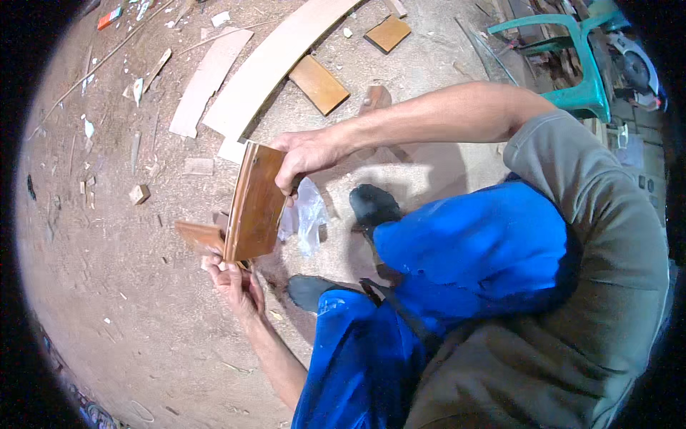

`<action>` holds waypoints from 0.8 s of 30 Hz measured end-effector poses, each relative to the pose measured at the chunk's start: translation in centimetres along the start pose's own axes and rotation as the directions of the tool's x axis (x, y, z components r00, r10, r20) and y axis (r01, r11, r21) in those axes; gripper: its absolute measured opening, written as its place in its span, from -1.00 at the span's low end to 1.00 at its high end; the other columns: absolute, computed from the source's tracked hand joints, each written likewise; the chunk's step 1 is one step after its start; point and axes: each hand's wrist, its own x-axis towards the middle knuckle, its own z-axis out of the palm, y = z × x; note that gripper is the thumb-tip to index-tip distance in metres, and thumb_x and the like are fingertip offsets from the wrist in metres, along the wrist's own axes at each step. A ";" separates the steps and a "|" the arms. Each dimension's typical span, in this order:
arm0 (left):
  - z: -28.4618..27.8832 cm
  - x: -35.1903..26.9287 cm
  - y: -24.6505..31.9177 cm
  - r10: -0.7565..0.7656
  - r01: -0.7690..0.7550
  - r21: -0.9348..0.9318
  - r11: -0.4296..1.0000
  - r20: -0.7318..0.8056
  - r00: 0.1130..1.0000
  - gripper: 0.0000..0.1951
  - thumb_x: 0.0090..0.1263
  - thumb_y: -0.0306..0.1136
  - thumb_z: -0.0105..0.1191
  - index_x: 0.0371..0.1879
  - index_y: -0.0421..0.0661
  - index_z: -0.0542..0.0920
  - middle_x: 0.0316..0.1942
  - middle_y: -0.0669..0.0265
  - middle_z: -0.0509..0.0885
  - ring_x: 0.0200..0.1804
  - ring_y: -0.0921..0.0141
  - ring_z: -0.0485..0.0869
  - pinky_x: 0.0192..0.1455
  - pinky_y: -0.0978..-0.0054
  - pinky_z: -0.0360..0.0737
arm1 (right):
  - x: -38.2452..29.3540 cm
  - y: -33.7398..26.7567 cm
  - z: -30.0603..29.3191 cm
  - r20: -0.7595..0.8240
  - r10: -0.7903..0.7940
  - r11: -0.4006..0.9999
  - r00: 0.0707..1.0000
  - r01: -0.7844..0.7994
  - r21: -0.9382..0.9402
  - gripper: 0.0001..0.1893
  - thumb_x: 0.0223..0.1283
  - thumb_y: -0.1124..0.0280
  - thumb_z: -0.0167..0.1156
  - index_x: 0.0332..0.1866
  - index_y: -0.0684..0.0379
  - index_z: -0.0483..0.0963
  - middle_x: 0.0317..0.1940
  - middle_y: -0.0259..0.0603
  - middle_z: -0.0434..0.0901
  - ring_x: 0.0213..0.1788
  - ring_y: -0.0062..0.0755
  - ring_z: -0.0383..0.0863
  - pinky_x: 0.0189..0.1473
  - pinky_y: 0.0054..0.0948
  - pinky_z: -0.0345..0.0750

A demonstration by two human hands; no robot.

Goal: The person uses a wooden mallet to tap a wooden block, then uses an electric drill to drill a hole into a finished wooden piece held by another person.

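A varnished brown wooden board (258, 206) with a moulded edge is held tilted above the floor. My right hand (305, 158) grips it near its upper end, fingers curled around the side edge. At the lower corner, the thumb and fingers of my left hand (236, 284) hold the same board. Just behind that corner shows a second brown wooden piece (201, 236), partly hidden; whether my left hand touches it, I cannot tell. A crumpled clear plastic bag (310, 217) lies beside the board, close to my feet.
Pale curved plywood strips (284, 59), a brown wooden block (320, 84) and another block (387, 34) lie on the dusty floor. Small offcuts (139, 194) and scraps are scattered about. A green plastic chair (581, 64) and a circular saw (635, 67) are at the upper right.
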 end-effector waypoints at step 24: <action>0.5 0.2 -0.9 0.020 -0.034 -0.298 0.954 -0.051 0.999 -0.37 0.41 -0.42 0.28 0.47 -0.20 0.39 0.47 0.12 0.46 0.51 0.16 0.39 0.68 0.06 0.13 | 0.9 0.7 4.2 -0.015 0.020 0.909 1.000 -0.012 0.418 -0.85 0.09 0.60 0.28 -0.24 0.45 0.61 -0.34 0.00 0.74 -0.29 -0.28 0.79 -0.07 -0.32 0.75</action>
